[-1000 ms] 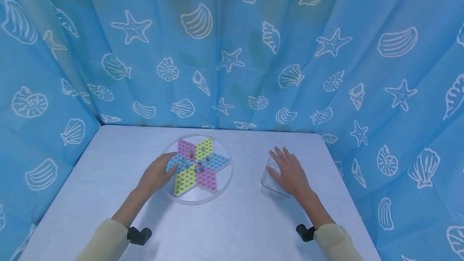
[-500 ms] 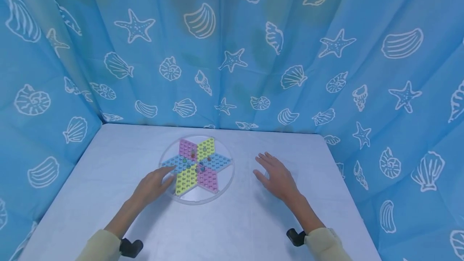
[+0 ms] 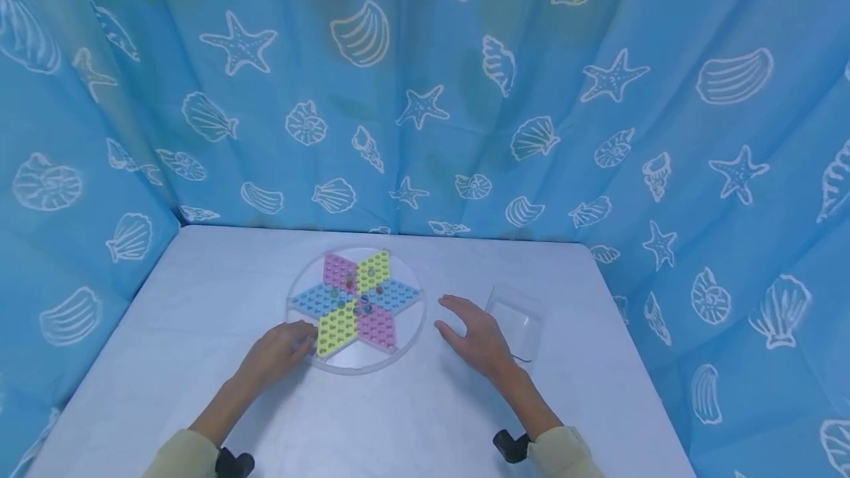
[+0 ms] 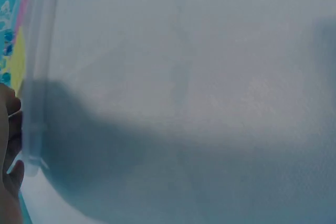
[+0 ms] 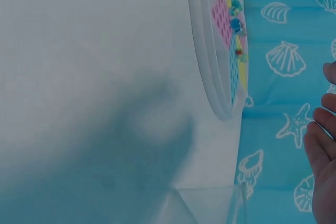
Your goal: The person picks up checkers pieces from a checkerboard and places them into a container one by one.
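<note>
I've got the star-pattern game board (image 3: pixel 377 330) flat on the white table (image 3: pixel 372 426), round clear base, six points in pink, yellow and blue. A handful of small marbles (image 3: pixel 368 308) sit in its holes, mostly around the star's center; blue, green and reddish ones make out, exact count too small to call. Left hand (image 3: pixel 274 355) is at the board's near-left edge, fingertips overlapping the rim, thumb apart and nearer the person; left wrist view puts the fingers right by the rim, but I can't tell whether they grip it or just lie there. Right hand (image 3: pixel 479 341) is off the board's right side, apart from it, fingers extended toward it, thumb spread, nothing in it. Just past that hand, further right of the board, I see a clear box (image 3: pixel 524 316), partly hidden by the hand and wrist; can't read which way up it sits. Nearer the person than the board: pale sleeves (image 3: pixel 564 452) on both arms, a black wrist camera (image 3: pixel 511 446) beside each cuff. Behind the board and out to both sides hangs the blue curtain (image 3: pixel 425 57), white shells and starfish printed on it.
</note>
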Demonstrator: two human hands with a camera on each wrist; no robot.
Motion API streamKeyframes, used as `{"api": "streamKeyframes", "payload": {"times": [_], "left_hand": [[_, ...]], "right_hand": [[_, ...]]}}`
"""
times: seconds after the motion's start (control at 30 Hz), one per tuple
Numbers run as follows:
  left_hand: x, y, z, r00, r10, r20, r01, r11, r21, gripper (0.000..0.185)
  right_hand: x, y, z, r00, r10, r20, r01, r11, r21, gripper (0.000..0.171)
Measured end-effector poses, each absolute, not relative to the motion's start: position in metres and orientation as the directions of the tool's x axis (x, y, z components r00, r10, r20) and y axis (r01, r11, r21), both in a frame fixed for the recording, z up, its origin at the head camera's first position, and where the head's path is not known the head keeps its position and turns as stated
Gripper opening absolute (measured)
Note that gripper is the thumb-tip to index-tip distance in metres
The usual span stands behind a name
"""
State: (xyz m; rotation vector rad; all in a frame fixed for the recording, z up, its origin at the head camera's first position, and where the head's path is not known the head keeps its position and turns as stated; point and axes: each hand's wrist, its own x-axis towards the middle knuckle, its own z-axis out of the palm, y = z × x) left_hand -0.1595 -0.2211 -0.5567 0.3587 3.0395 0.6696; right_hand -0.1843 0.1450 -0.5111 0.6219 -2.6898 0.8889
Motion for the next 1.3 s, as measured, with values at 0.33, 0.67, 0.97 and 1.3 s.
{"api": "streamKeyframes", "payload": {"times": [0.33, 0.67, 0.97, 1.3], "left_hand": [[-0.164, -0.224, -0.572, -0.895, 0.391, 0.215, 0.425, 0.894, 0.142, 0.029], [-0.162, -0.236, -0.576, -0.846, 0.502, 0.178, 0.517, 0.854, 0.052, 0.039], [-0.162, -0.243, -0.578, -0.832, 0.531, 0.160, 0.548, 0.832, 0.088, 0.044], [-0.161, -0.245, -0.578, -0.853, 0.513, 0.097, 0.521, 0.848, 0.096, 0.050]], "right_hand": [[-0.180, 0.127, -0.526, -0.919, -0.289, 0.269, -0.394, 0.647, -0.653, 0.041], [-0.186, 0.107, -0.537, -0.918, -0.322, 0.229, -0.381, 0.563, -0.734, 0.038], [-0.194, 0.085, -0.544, -0.934, -0.312, 0.176, -0.306, 0.440, -0.844, 0.036], [-0.207, 0.062, -0.551, -0.953, -0.289, 0.088, -0.213, 0.436, -0.874, 0.033]]}}
